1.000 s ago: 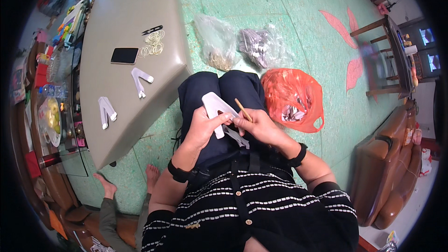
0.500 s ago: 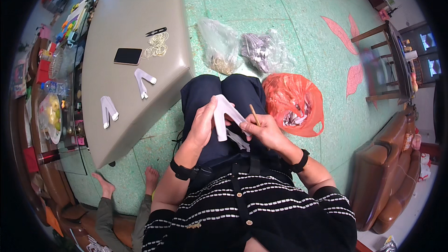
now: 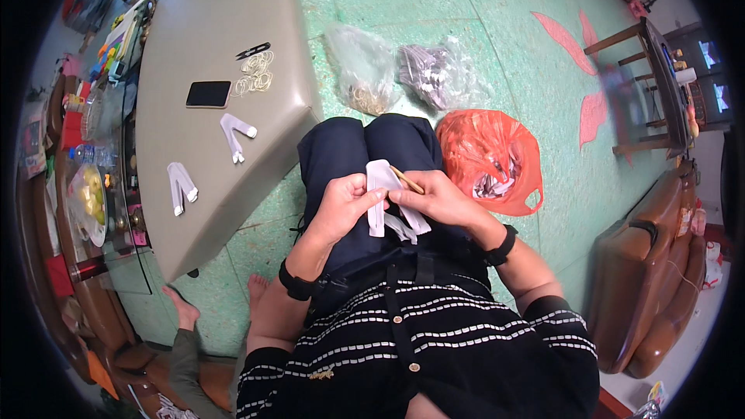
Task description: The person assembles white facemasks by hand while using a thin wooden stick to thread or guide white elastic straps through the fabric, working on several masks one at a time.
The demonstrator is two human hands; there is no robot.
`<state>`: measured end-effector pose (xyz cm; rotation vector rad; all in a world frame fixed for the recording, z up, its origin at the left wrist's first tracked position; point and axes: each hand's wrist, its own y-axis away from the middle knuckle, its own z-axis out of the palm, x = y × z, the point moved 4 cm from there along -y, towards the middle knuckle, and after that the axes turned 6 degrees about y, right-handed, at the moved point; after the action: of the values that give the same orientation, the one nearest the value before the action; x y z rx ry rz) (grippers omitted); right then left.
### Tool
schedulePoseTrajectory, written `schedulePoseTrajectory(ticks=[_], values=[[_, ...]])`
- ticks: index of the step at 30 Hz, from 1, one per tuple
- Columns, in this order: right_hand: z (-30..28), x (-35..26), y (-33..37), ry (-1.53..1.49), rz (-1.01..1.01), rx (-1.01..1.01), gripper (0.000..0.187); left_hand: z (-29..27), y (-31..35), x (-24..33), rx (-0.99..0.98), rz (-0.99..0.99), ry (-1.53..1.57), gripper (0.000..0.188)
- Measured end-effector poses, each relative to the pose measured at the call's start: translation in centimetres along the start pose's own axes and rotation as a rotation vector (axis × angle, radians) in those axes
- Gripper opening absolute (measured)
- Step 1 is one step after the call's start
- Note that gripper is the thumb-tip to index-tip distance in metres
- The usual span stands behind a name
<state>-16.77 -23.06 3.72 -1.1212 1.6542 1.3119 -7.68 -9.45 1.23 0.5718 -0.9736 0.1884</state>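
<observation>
Far left: a low beige desk (image 3: 186, 46) carrying a dark phone (image 3: 208, 94), a heap of pale rubber bands (image 3: 256, 77) with small black snips (image 3: 254, 50) just beyond, and two finished white forked pieces (image 3: 236, 134) (image 3: 181, 186) lying apart nearer the front edge.

At centre, over the dark-trousered lap: left hand (image 3: 341, 206), fingers curled, thumb and fingertips pinching the left edge of a white fabric piece (image 3: 380, 186). Long axis of that piece running away from the body, rounded end up toward the knees, loose strips trailing down toward the waist. Touching both hands, held between them, neither clearly nearer.

Just right of it: right hand (image 3: 438, 200), closed in a pinch on a thin wooden stick (image 3: 406, 179), tip laid slantwise across the upper part of the fabric. Both wrists bent inward, forearms converging from the lower edge, a dark band on each wrist.

Further right on the green floor: an orange plastic bag (image 3: 489, 159) beside the right knee; two clear bags (image 3: 361, 70) (image 3: 438, 74) beyond the knees.
</observation>
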Motion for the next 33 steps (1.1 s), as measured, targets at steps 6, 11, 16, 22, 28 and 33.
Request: schedulePoseTrajectory(ticks=[6,11,16,22,28,33], values=[[0.1,-1.0,0.4,0.033,0.065,0.13,0.021,0.4,0.4,-0.2,-0.048,-0.059,0.085,0.018],[0.5,0.4,-0.2,0.009,0.06,-0.06,0.024,0.7,0.1,0.1,-0.052,0.008,0.01,0.015],[0.3,-0.1,1.0,-0.189,0.196,-0.094,0.021,-0.2,-0.3,0.4,0.08,0.102,-0.093,0.015],[0.2,-1.0,1.1,-0.137,0.188,0.004,0.021,0.8,0.2,1.2,0.095,0.122,-0.14,0.014],[0.2,-0.4,1.6,-0.182,0.209,0.041,0.024,1.1,0.0,0.8,0.185,0.024,0.178,0.018],[0.5,-0.6,1.9,-0.163,0.167,0.087,0.023,0.5,-0.3,1.7,0.12,0.04,0.124,0.026]])
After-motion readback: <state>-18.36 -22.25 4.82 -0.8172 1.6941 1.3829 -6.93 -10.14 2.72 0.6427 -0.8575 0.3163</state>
